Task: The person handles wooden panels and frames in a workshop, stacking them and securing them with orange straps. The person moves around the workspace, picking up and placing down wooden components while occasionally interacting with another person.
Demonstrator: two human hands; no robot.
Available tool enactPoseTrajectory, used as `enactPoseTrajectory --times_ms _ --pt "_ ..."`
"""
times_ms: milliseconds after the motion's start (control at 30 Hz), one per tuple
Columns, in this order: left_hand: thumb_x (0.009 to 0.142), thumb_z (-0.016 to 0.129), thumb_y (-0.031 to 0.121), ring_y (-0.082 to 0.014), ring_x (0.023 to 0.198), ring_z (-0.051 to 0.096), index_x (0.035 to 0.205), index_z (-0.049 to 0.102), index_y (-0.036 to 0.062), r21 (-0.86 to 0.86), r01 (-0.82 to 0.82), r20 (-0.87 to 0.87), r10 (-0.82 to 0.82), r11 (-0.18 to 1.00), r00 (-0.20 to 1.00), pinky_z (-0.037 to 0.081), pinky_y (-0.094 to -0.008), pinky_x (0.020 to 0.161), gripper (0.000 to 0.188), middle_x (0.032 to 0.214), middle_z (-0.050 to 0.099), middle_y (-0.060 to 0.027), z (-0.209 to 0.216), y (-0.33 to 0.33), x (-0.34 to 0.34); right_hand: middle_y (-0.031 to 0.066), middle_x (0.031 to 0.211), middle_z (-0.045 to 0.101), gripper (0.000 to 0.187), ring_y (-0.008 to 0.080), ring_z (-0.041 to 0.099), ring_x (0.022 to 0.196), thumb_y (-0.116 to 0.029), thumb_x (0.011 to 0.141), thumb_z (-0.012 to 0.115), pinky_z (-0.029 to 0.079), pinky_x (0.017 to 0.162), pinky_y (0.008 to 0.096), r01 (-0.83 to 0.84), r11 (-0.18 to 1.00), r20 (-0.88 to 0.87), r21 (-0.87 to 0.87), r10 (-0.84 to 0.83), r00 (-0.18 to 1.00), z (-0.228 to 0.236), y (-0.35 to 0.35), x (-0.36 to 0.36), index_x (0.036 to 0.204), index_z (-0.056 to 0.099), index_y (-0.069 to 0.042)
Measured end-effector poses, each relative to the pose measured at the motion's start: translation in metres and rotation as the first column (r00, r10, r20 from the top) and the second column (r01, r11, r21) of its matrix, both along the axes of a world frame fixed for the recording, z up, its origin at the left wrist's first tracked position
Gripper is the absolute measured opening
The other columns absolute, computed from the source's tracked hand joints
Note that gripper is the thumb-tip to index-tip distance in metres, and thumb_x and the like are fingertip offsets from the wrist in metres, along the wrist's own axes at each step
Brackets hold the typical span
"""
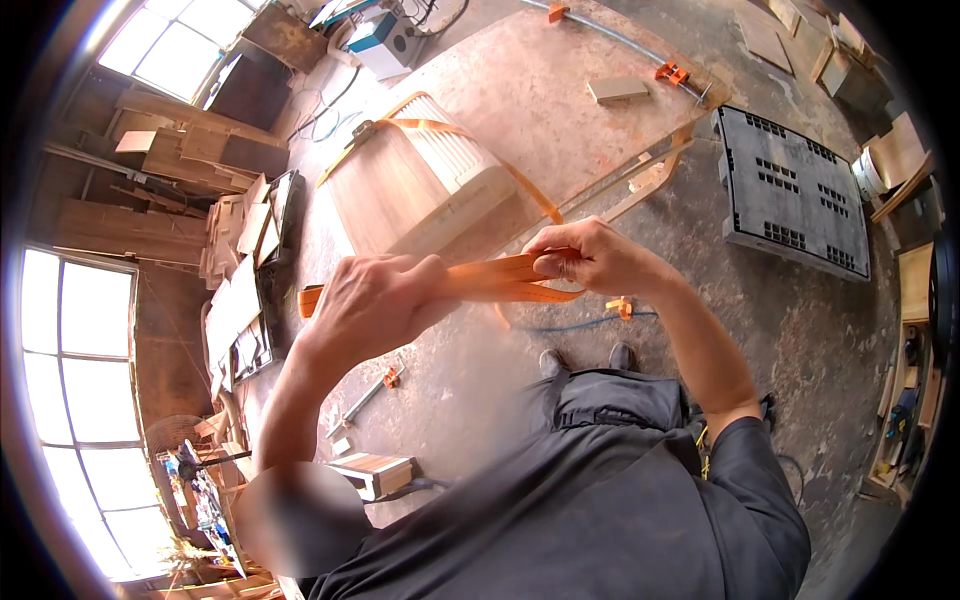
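Observation:
In front of my body, both hands hold a folded orange webbing strap (495, 280). My left hand (375, 300) is closed round it, and a short loop sticks out on its far left side. The fingers of my right hand (590, 255) pinch the other end, where the layers spread apart. Beyond my hands, a wooden panel piece (390, 195) with a slatted section lies on the worktable (480, 75). Orange webbing runs around this piece, with a metal buckle (363, 130) on its far left edge. One length of webbing slants down toward my right hand.
On the table are a wood block (618, 89) and a bar clamp (672, 74) with orange jaws. A dark plastic pallet (795, 195) lies to the right. More clamps, one a long bar clamp (362, 402), lie on the floor. Stacked boards (235, 235) line the left.

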State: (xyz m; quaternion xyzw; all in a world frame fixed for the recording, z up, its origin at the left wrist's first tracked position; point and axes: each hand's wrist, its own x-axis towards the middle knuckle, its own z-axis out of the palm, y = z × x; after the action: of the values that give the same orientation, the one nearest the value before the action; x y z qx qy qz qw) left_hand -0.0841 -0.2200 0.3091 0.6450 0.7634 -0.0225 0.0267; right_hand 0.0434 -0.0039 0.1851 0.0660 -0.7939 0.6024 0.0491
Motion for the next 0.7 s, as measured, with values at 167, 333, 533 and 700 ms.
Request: enactPoseTrajectory --times_ms 167,333,533,700 --pt "0.081 0.063 0.032 -0.0278 0.055 0.059 0.084 0.052 0.0068 -0.139 -0.061 -0.043 0.055 0.988 0.998 0.046 -0.0382 0.053 0.028 0.06 0.058 -0.0095 0.014 -0.004 0.004 0.0084 0.08 0.065 0.022 0.0117 0.061 0.068 -0.011 0.091 0.053 0.05 0.054 0.0242 -0.175 0.984 0.274 -0.016 0.173 0.946 -0.009 0.009 -0.009 0.109 0.059 0.001" --pt "0.08 0.064 0.034 -0.0284 0.055 0.059 0.083 0.052 0.0058 -0.233 -0.138 -0.042 0.132 0.963 0.99 0.046 -0.0385 0.054 0.031 0.058 0.058 -0.0117 0.021 -0.01 0.002 0.0082 0.07 0.062 0.04 0.0118 0.057 0.056 -0.021 0.089 0.056 0.045 0.046 0.0252 -0.098 0.958 0.25 -0.268 0.168 0.954 -0.014 0.014 0.002 0.12 0.049 0.002" --pt "0.079 0.065 0.027 -0.0307 0.055 0.059 0.078 0.055 0.0061 -0.177 -0.16 0.037 0.169 0.971 0.985 0.046 -0.0389 0.054 0.023 0.058 0.058 -0.0119 0.029 -0.008 -0.001 0.0063 0.069 0.06 0.056 0.0097 0.057 0.057 -0.027 0.087 0.059 0.045 0.046 0.024 -0.18 0.846 0.175 -0.503 0.303 0.937 -0.025 -0.023 -0.011 0.13 0.038 0.003" --pt "0.077 0.068 0.018 -0.0295 0.058 0.06 0.081 0.057 0.0063 -0.082 -0.142 0.215 0.156 0.987 0.964 0.046 -0.0363 0.053 0.017 0.064 0.061 -0.01 0.038 -0.007 0.0 -0.0001 0.063 0.053 0.047 0.0043 0.048 0.05 -0.033 0.085 0.062 0.039 0.043 0.0197 -0.171 0.801 0.258 -0.574 0.375 0.89 -0.035 -0.037 -0.021 0.12 0.051 -0.002"
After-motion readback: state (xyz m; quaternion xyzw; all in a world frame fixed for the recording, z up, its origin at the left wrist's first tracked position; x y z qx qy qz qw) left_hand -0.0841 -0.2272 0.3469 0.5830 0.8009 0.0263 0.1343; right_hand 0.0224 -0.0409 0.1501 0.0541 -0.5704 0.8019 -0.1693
